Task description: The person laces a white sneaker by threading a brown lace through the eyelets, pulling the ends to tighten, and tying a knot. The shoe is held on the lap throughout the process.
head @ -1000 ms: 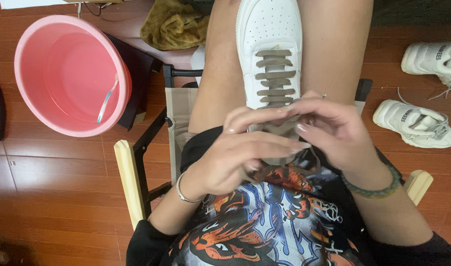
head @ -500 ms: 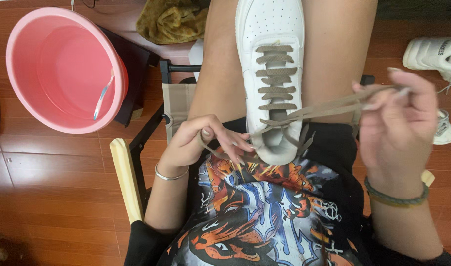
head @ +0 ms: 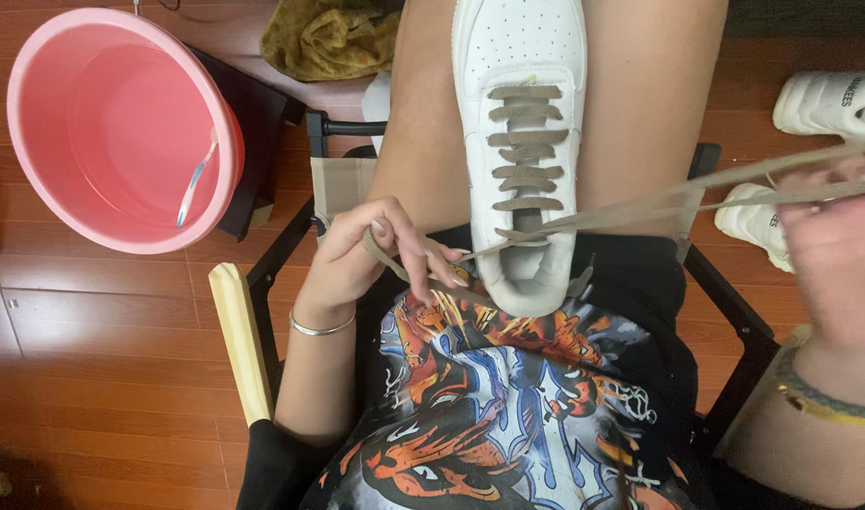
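Note:
A white sneaker (head: 522,57) with a grey-brown lace (head: 527,137) lies on my lap, toe pointing away. My left hand (head: 366,250) rests beside the shoe's opening and pinches one end of the lace, which runs under my fingers toward the heel. My right hand (head: 839,260), blurred at the right edge, grips the other lace end and holds it stretched taut from the top eyelets out to the right. I sit in a folding chair with a wooden armrest (head: 239,340).
A pink plastic basin (head: 36,123) with a toothbrush (head: 196,179) in it stands on the wooden floor at the left. An olive cloth (head: 329,38) lies at the top. Two more white sneakers (head: 820,104) lie on the floor at the right.
My hands came apart from over the shoe's tongue. The right hand has drawn the lace far out to the right; the left has stayed near the heel holding its end.

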